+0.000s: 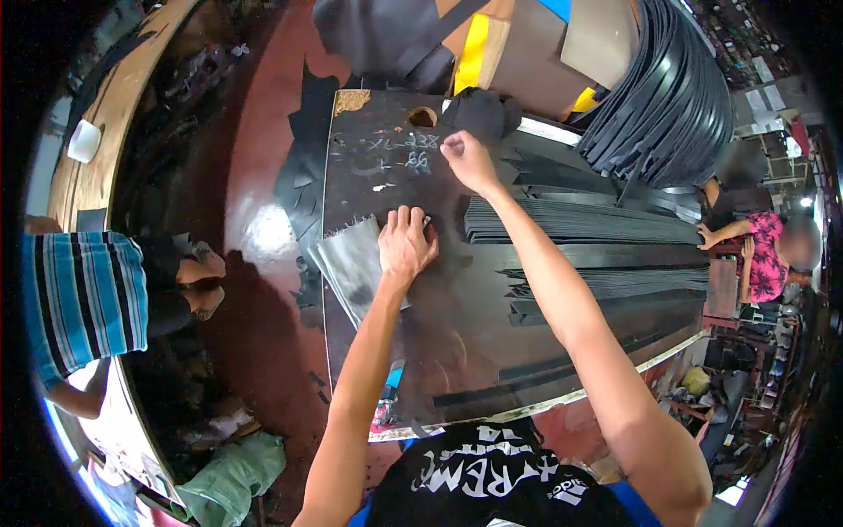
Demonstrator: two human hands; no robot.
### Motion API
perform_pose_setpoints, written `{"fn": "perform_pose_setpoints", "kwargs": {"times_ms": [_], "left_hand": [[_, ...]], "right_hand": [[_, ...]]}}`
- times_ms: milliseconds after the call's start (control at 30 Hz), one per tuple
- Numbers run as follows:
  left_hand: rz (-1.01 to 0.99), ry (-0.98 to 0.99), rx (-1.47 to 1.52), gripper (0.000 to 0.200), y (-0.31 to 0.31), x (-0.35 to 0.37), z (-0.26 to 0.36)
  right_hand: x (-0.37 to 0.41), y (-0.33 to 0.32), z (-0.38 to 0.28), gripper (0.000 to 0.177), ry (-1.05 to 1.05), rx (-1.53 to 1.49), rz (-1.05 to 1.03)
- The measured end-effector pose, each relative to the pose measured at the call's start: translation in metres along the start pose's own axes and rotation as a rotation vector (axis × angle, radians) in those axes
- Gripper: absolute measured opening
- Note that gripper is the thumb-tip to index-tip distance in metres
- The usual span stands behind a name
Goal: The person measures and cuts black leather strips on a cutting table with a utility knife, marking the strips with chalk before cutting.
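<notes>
My left hand (pixel 406 244) bears down on the right side of a frayed grey cloth stack (pixel 351 259), its fingers bent and close together. The cloth lies at the left edge of a dark table (pixel 457 338), partly hidden under the palm. Farther up the table, my right hand (pixel 471 163) is raised with thumb and fingers pinched; what they hold, if anything, I cannot tell. It is close to chalk writing (pixel 408 151) on the tabletop and a bunched black cloth (pixel 481 112). Long stacks of black strips (pixel 580 221) run rightward from beside my right forearm.
A large bundle of black strips (pixel 667 97) hangs at the far right corner, beside brown boxes (pixel 518 57). Blue-handled scissors or a cutter (pixel 392 379) lies by the near left edge. One person (pixel 88 294) works at the left bench; another (pixel 764 255) stands at the table's right end.
</notes>
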State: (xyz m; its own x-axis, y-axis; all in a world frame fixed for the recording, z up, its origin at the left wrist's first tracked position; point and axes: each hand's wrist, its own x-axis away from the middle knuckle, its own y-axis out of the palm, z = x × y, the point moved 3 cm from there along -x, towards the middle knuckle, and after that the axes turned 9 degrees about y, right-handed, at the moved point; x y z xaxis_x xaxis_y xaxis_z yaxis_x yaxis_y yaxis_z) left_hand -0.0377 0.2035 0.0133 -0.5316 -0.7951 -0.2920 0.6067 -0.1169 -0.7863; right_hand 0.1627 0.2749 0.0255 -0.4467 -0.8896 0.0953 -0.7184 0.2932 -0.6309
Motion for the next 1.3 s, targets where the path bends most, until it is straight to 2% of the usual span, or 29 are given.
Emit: {"fn": "perform_pose_setpoints", "kwargs": {"times_ms": [100, 200, 267, 467, 1300], "left_hand": [[0.014, -0.006, 0.002, 0.022, 0.001, 0.0, -0.001], [0.018, 0.007, 0.003, 0.023, 0.001, 0.001, -0.001], [0.021, 0.004, -0.002, 0.023, 0.003, 0.002, -0.001], [0.022, 0.01, -0.016, 0.022, 0.002, 0.001, 0.001], [0.066, 0.009, -0.023, 0.019, 0.002, 0.0, 0.001]], "right_hand": [[-0.018, 0.02, 0.007, 0.026, 0.006, -0.004, 0.074], [-0.027, 0.028, 0.002, 0.033, 0.11, 0.116, 0.174], [-0.028, 0.028, -0.004, 0.042, 0.274, 0.217, 0.236], [-0.025, 0.029, -0.011, 0.052, 0.374, 0.239, 0.235], [-0.028, 0.029, -0.014, 0.06, 0.406, 0.374, 0.181]]}}
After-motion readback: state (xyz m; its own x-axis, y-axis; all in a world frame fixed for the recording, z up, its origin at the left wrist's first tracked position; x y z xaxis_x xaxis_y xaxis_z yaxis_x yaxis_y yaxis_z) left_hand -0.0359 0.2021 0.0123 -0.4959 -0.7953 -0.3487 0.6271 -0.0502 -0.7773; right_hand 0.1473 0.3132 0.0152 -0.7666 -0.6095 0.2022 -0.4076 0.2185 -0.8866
